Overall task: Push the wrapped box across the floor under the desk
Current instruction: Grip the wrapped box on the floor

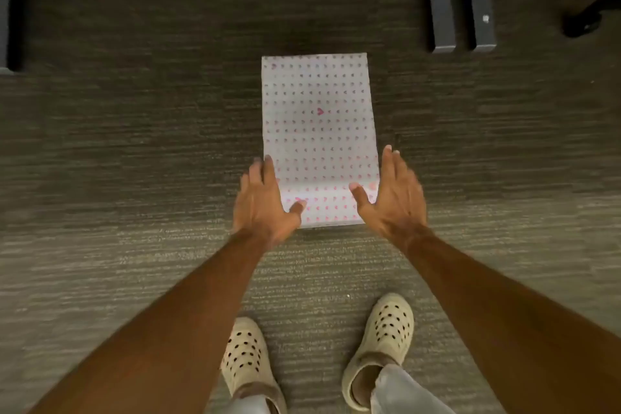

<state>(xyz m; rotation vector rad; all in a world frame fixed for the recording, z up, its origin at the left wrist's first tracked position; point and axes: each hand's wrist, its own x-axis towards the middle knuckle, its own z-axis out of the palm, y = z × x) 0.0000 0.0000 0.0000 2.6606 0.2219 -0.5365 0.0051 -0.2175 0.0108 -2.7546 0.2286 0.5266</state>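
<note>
Looking straight down: the wrapped box [319,138] lies flat on the grey carpet [134,144], its far end pointing at two dark desk legs [460,0]. Left hand [263,202] and right hand [393,195] are spread flat against its near corners, thumbs on top, nothing gripped. Cream clogs [383,339] stand right behind.

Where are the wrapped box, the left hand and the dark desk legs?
wrapped box [317,118]: head view, middle of its top face.
left hand [260,202]: head view, back of the hand.
dark desk legs [442,3]: head view, upper right, left leg's face.
</note>
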